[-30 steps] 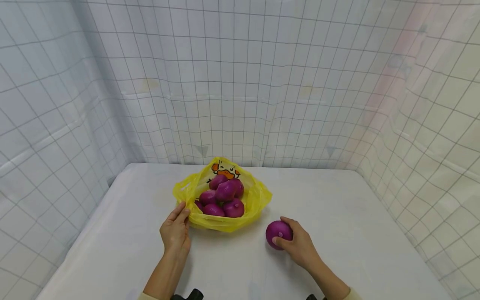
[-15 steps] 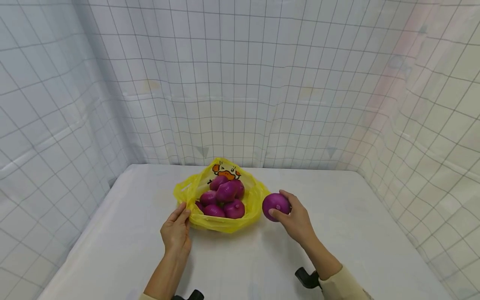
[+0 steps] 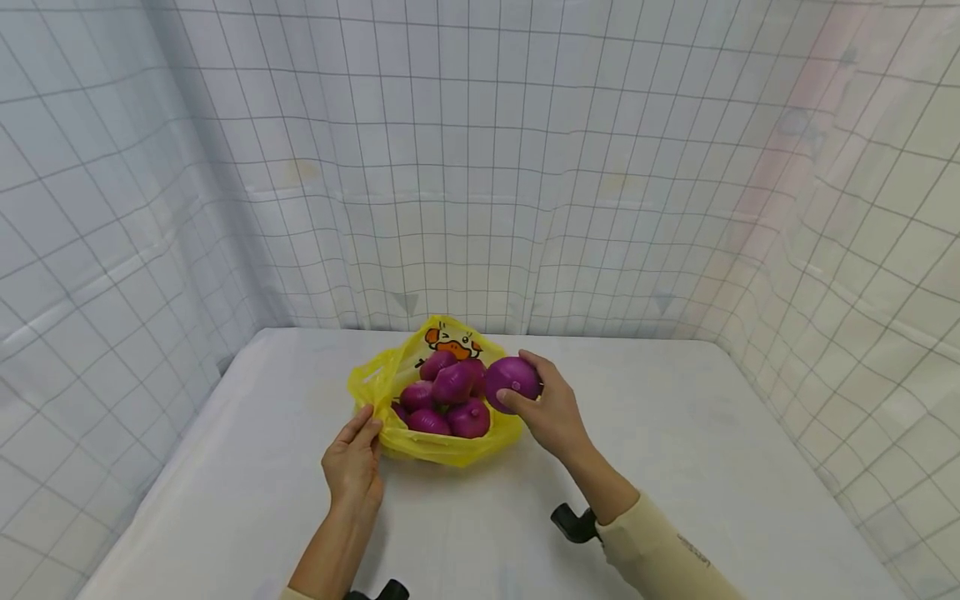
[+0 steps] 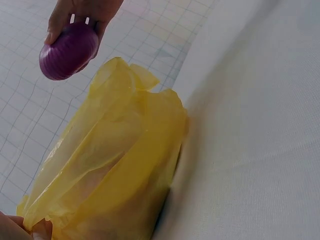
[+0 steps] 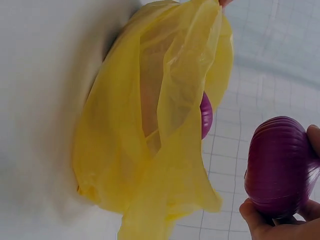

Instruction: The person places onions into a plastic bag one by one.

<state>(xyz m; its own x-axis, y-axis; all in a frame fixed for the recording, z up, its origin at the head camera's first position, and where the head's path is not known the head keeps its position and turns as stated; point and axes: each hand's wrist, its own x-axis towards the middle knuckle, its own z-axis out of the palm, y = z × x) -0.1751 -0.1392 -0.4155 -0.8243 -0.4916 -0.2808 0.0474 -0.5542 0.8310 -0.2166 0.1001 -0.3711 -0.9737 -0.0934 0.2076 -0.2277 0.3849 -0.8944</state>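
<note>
A yellow plastic bag point(image 3: 442, 452) with a printed duck face stands with its mouth wide on the white table, and several red onions point(image 3: 452, 385) are piled inside. My left hand point(image 3: 352, 462) pinches the bag's near left rim between thumb and fingers. In my right hand point(image 3: 553, 410) another red onion point(image 3: 512, 379) is gripped, held up above the bag's right side. The left wrist view shows that held onion point(image 4: 69, 52) in the air, apart from the bag point(image 4: 115, 150). One onion point(image 5: 206, 116) peeks over the bag's rim in the right wrist view.
A white cloth covers the table point(image 3: 675, 467). White grid-patterned curtains point(image 3: 480, 167) hang behind it and along both sides. Dark camera mounts point(image 3: 576, 523) sit at the wrists.
The right hand has lifted the onion off the table and carried it forward and left, over the bag's right edge. The left hand has kept its place on the rim.
</note>
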